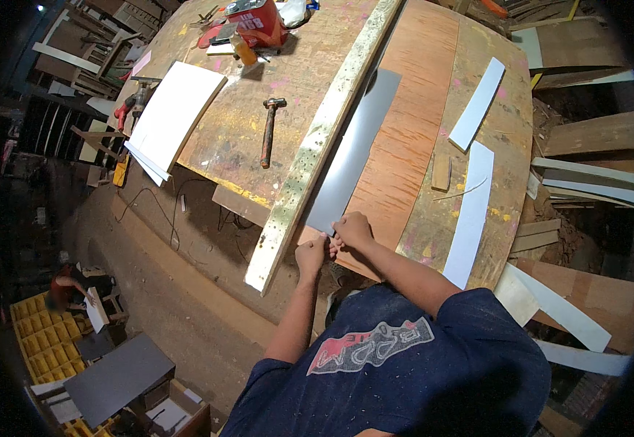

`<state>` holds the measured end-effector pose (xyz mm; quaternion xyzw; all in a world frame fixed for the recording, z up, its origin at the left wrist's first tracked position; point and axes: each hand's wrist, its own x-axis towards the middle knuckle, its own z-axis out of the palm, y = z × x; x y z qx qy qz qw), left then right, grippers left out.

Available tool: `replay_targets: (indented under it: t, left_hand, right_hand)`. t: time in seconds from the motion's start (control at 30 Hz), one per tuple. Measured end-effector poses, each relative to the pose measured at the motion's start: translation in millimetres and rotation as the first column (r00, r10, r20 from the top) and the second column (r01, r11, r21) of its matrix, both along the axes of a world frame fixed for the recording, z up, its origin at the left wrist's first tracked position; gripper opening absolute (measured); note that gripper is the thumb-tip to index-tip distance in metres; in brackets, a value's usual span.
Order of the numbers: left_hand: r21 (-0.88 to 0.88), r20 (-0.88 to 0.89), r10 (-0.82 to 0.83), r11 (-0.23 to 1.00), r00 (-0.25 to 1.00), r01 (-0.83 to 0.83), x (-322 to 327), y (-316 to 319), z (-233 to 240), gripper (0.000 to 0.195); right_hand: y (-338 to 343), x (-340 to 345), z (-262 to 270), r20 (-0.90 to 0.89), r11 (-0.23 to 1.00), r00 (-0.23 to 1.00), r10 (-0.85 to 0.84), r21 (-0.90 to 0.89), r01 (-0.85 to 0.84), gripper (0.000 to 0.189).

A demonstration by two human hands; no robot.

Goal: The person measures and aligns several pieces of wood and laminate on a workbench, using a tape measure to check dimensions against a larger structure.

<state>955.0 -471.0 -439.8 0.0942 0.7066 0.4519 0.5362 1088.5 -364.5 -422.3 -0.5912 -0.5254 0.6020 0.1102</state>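
A glossy grey sheet strip (352,147) lies lengthwise on a reddish-brown wood veneer or plywood panel (404,125) on the workbench. At the strip's near end, my left hand (310,257) and my right hand (353,232) are close together, fingers curled at its corner and edge. The right fingers seem to pinch the edge; whether the left fingers grip it too is hard to tell. A long board with a shiny, spotted face (311,158) runs along the strip's left side. A hammer (269,131) lies left of that board, its head pointing away.
White panels (177,112) are stacked on the bench's left. A red can (257,24) and an orange bottle (244,52) stand at the far side. White strips (472,213) and a small wood block (441,172) lie right. Another person (68,287) works at lower left.
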Motion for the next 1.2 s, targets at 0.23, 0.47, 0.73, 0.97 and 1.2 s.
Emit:
replay_targets:
  t: [0.23, 0.47, 0.73, 0.97, 1.2]
  left_hand:
    - [-0.131, -0.379, -0.218, 0.975, 0.899, 0.182, 12, 6, 30, 0.030]
    - [-0.098, -0.479, -0.200, 0.980, 0.855, 0.174, 14, 5, 13, 0.029]
    - [-0.123, -0.443, -0.205, 0.978, 0.873, 0.167, 14, 7, 12, 0.026]
    - [-0.099, -0.339, -0.130, 0.990, 0.932, 0.102, 15, 8, 20, 0.026]
    - [-0.128, -0.307, -0.158, 0.984, 0.939, 0.124, 16, 13, 24, 0.025]
  right_hand:
    - [20, 2, 15, -0.044, 0.993, 0.996, -0.078, -0.097, 0.073, 0.024]
    - [66, 11, 19, -0.075, 0.954, 0.965, -0.253, -0.183, 0.236, 0.018]
    - [79, 16, 30, -0.077, 0.967, 0.973, -0.216, -0.153, 0.203, 0.023]
    - [112, 24, 29, -0.090, 0.960, 0.958, -0.273, -0.082, 0.266, 0.019]
    - [158, 33, 19, -0.066, 0.950, 0.948, -0.311, -0.050, 0.308, 0.018]
